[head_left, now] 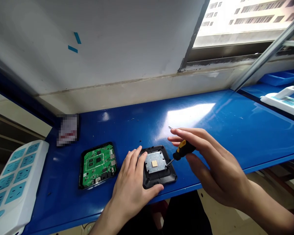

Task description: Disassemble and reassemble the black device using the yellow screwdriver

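Observation:
A black plastic case cover [170,179] lies on the blue table with a silver metal plate [150,166] inside it. A small beige pad [154,163] sits at the plate's middle. My left hand [131,174] grips the cover at its left side, fingers over the far edge and thumb along the near edge. In my right hand [210,160] is a black and yellow screwdriver [183,150], held between thumb and fingers. Its tip meets the plate's right corner, at a screw position. To the left, a green circuit board [98,163] rests in the other black case half [80,176].
A white power strip [42,153] with blue sockets stands along the left edge. Small screws [140,140] are scattered on the blue table [127,130]. A blurred box [68,129] lies at the back left. Blue trays [279,78] and another power strip [284,98] are far right.

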